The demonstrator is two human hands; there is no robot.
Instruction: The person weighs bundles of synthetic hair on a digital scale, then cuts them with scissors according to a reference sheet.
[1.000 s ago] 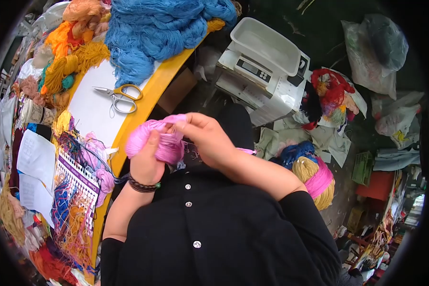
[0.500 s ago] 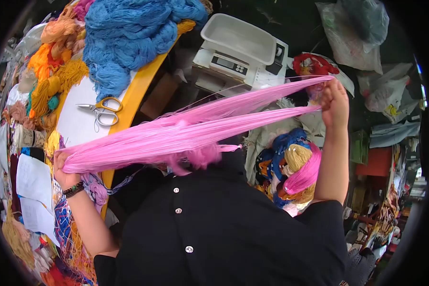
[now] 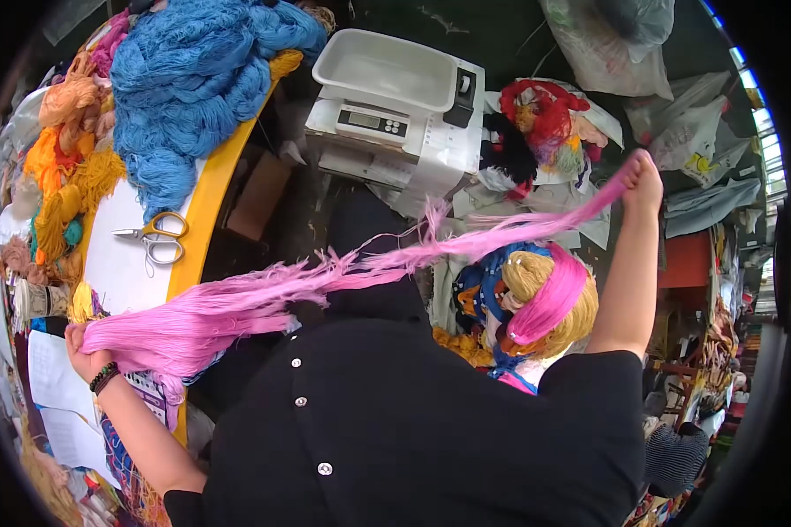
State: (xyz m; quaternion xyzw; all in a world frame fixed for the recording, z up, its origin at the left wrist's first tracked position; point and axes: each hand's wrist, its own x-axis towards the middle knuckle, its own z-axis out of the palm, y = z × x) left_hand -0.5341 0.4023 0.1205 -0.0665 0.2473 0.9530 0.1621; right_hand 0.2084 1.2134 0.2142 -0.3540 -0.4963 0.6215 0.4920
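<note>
A long bundle of pink yarn (image 3: 180,329) stretches across in front of my body, thick at the left and thin and ragged toward the right. My left hand (image 3: 88,351), below a dark beaded bracelet on the wrist, is closed round its thick end. The thin end is in the closed fingers of my right hand (image 3: 643,182), raised at the right. Loose strands stick up from the middle of the bundle. Scissors (image 3: 161,238) with one yellow and one pale handle lie on the white tabletop, above my left hand.
Blue yarn (image 3: 198,83) is heaped on the yellow-edged table (image 3: 204,237), with orange yarn (image 3: 53,162) beside it. A scale with a white tray (image 3: 385,72) stands beyond. Tan and bright pink skeins (image 3: 549,303) lie near my right arm. Plastic bags (image 3: 611,53) are at the upper right.
The pink yarn has gone from two taut, spread strands to one uneven, frayed length. My hands have moved a little farther apart, and the whole view has shifted.
</note>
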